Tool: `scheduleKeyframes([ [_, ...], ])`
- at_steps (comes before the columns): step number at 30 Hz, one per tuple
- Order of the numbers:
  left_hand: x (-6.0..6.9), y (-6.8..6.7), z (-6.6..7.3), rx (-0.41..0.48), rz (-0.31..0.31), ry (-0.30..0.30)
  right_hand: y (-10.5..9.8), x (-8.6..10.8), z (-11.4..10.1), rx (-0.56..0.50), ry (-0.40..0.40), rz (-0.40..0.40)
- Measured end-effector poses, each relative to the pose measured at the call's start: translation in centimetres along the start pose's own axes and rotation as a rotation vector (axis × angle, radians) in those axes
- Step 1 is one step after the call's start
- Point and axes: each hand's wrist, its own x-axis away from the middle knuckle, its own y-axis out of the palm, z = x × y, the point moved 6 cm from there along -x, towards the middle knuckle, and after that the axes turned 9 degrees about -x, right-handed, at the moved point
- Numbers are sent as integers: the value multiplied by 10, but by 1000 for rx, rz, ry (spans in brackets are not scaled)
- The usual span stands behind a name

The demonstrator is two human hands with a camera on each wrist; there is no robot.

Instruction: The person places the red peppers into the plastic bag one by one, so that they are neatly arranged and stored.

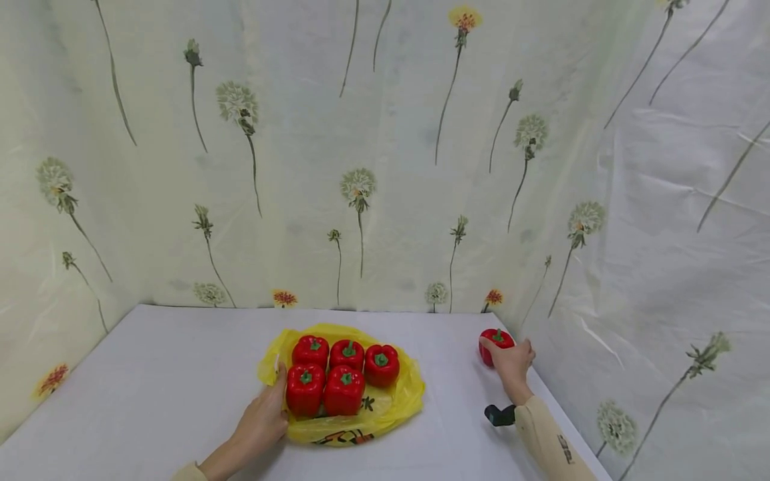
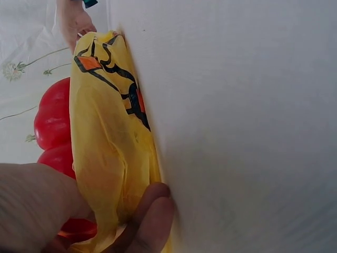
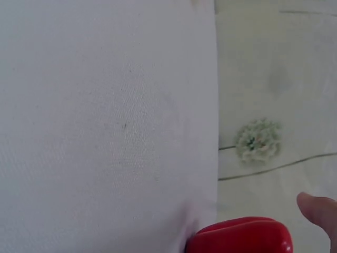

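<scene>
Several red bell peppers (image 1: 343, 390) with green stems sit together on a yellow plastic bag (image 1: 400, 407). My left hand (image 1: 263, 412) pinches the bag's left edge; in the left wrist view the thumb lies on one side of the gathered plastic (image 2: 113, 158) and the fingers on the other. At the table's far right, my right hand (image 1: 512, 364) is at a lone red bell pepper (image 1: 504, 339). In the right wrist view a straight thumb (image 3: 321, 213) stands apart from this pepper (image 3: 242, 237); the other fingers are hidden.
A white table (image 1: 180, 374) carries everything. A pale curtain (image 1: 397, 167) printed with dandelions hangs behind it and along both sides, close to the lone pepper. A black wrist camera (image 1: 500, 415) juts from the right sleeve.
</scene>
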Motion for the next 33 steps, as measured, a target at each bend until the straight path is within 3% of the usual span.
scheduleKeyframes([
  [17,0,0,-1,-10,-4,-10,8,-16,22,13,35,-60],
  [33,0,0,-1,4,-19,-14,5,-15,27,28,22,-20],
])
